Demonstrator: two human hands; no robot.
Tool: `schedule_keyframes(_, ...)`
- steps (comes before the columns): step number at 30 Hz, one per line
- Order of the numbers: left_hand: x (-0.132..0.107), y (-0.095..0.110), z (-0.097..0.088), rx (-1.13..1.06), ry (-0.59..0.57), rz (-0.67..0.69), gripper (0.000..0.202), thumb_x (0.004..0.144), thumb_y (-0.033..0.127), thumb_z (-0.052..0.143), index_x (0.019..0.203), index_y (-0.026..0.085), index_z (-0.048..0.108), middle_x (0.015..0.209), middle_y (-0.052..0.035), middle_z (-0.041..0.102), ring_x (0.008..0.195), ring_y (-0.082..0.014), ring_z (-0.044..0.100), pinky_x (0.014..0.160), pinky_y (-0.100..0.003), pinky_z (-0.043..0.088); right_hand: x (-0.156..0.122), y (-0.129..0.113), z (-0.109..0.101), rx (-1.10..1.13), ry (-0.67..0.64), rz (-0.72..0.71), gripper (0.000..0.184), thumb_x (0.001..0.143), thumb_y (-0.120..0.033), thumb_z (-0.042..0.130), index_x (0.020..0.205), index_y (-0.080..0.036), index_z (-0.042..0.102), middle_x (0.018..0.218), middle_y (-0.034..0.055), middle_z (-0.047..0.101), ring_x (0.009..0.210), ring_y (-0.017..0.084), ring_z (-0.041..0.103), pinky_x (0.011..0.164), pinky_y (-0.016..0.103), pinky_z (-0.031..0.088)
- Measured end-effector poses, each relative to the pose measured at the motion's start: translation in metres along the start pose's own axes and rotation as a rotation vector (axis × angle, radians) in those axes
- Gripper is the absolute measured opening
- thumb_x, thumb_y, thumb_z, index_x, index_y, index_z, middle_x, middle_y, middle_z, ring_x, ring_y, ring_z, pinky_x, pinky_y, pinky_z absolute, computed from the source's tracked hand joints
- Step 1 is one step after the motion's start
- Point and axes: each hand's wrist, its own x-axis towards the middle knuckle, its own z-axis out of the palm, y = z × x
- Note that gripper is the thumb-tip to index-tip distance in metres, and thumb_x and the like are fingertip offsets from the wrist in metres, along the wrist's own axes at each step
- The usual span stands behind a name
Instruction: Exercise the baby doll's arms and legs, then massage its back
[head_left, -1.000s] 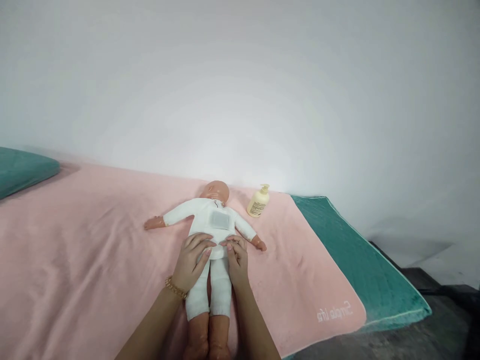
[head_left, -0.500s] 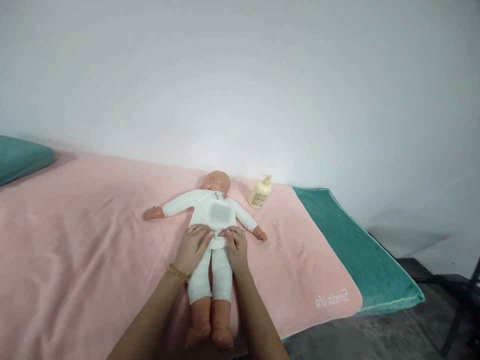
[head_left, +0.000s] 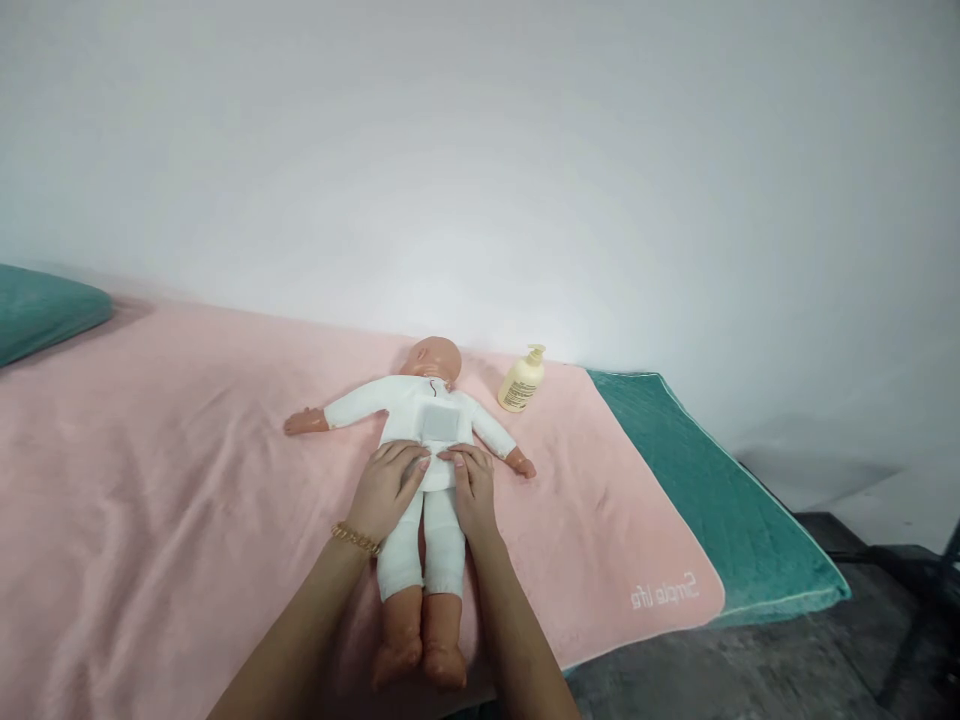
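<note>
A baby doll [head_left: 441, 470] in a white top and white leggings lies on its back on a pink blanket, arms spread and head turned to one side. A grey rectangular patch [head_left: 440, 423] shows on its chest. My left hand [head_left: 386, 488], with a gold bracelet at the wrist, rests on one side of the doll's belly, fingers laid over the cloth. On the other side lies my right hand [head_left: 473, 485], fingers likewise stretched across the belly. Only a small gap separates the fingertips of both hands. A cream pump bottle [head_left: 521, 382] stands beside the doll's head.
The pink blanket [head_left: 187, 450] covers a green mattress [head_left: 712, 480] that shows at the right. A green pillow [head_left: 49, 312] is at the far left. A white wall [head_left: 480, 180] rises behind. Dark floor [head_left: 712, 665] and a dark frame lie beyond the right edge.
Both hands stay on the doll's belly, with slight movement of the fingers; the cloth between the fingertips looks less bunched. The view has shifted very slightly.
</note>
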Motion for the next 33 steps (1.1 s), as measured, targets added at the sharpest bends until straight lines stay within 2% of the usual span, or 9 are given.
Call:
schedule_keyframes(5, 0.001, 0.001, 0.001, 0.039, -0.009, -0.013, 0.036, 0.104, 0.041, 0.04, 0.106, 0.018, 0.068, 0.109, -0.0102, 0.07, 0.106, -0.0283, 0.061, 0.097, -0.047, 0.045, 0.002, -0.001, 0.001, -0.008, -0.007, 0.013, 0.045, 0.103, -0.038, 0.035, 0.098, -0.026, 0.078, 0.106, 0.0051, 0.071, 0.107, 0.023, 0.058, 0.099, 0.041, 0.037)
schedule_keyframes(11, -0.004, 0.005, 0.003, 0.079, 0.069, 0.078, 0.039, 0.103, 0.04, 0.042, 0.131, 0.017, 0.056, 0.133, -0.0125, 0.06, 0.125, -0.029, 0.052, 0.109, -0.047, 0.039, 0.0, -0.001, 0.001, -0.04, 0.061, -0.122, 0.041, 0.103, -0.04, 0.035, 0.106, -0.023, 0.073, 0.114, 0.0073, 0.068, 0.114, 0.023, 0.056, 0.104, 0.042, 0.037)
schedule_keyframes(14, -0.004, 0.005, 0.004, 0.09, 0.055, 0.09, 0.042, 0.104, 0.04, 0.04, 0.137, 0.017, 0.052, 0.136, -0.0122, 0.059, 0.129, -0.0289, 0.049, 0.112, -0.047, 0.036, 0.0, 0.0, 0.002, -0.053, 0.074, -0.153, 0.041, 0.103, -0.042, 0.035, 0.116, -0.022, 0.069, 0.12, 0.0086, 0.065, 0.12, 0.024, 0.054, 0.107, 0.043, 0.035)
schedule_keyframes(16, -0.003, 0.005, 0.005, 0.101, 0.046, 0.072, 0.042, 0.104, 0.04, 0.039, 0.136, 0.016, 0.052, 0.134, -0.0123, 0.06, 0.127, -0.0292, 0.05, 0.111, -0.048, 0.036, 0.002, 0.001, 0.003, -0.066, 0.056, -0.126, 0.042, 0.103, -0.043, 0.035, 0.116, -0.022, 0.069, 0.119, 0.0085, 0.065, 0.118, 0.024, 0.054, 0.106, 0.043, 0.036)
schedule_keyframes(24, 0.001, 0.005, 0.007, 0.166, -0.03, -0.021, 0.04, 0.103, 0.046, 0.043, 0.12, 0.016, 0.063, 0.122, -0.0122, 0.067, 0.115, -0.0319, 0.057, 0.101, -0.05, 0.043, 0.013, -0.001, 0.003, -0.123, -0.03, -0.023, 0.041, 0.102, -0.04, 0.039, 0.098, -0.02, 0.074, 0.106, 0.0093, 0.07, 0.104, 0.025, 0.057, 0.098, 0.042, 0.037)
schedule_keyframes(28, 0.009, 0.004, -0.006, 0.067, -0.078, -0.037, 0.042, 0.103, 0.047, 0.042, 0.119, 0.016, 0.066, 0.122, -0.0108, 0.068, 0.116, -0.0303, 0.059, 0.103, -0.049, 0.043, 0.03, -0.008, -0.005, -0.088, -0.046, -0.02, 0.045, 0.101, -0.045, 0.04, 0.085, -0.02, 0.073, 0.093, 0.0081, 0.071, 0.096, 0.024, 0.06, 0.093, 0.039, 0.04)
schedule_keyframes(30, 0.021, 0.003, -0.016, -0.029, -0.089, -0.065, 0.043, 0.104, 0.047, 0.039, 0.114, 0.017, 0.068, 0.117, -0.0097, 0.071, 0.111, -0.0281, 0.062, 0.101, -0.046, 0.045, 0.046, -0.011, -0.008, -0.022, -0.007, 0.005, 0.049, 0.101, -0.048, 0.038, 0.079, -0.02, 0.072, 0.087, 0.0073, 0.07, 0.09, 0.023, 0.061, 0.088, 0.036, 0.042)
schedule_keyframes(33, 0.047, 0.003, -0.027, -0.11, 0.018, -0.114, 0.044, 0.103, 0.048, 0.038, 0.112, 0.017, 0.068, 0.116, -0.0103, 0.071, 0.111, -0.0278, 0.063, 0.1, -0.045, 0.046, 0.078, -0.013, -0.008, 0.051, 0.066, 0.041, 0.051, 0.101, -0.05, 0.036, 0.079, -0.019, 0.071, 0.086, 0.0073, 0.069, 0.088, 0.022, 0.063, 0.086, 0.034, 0.044)
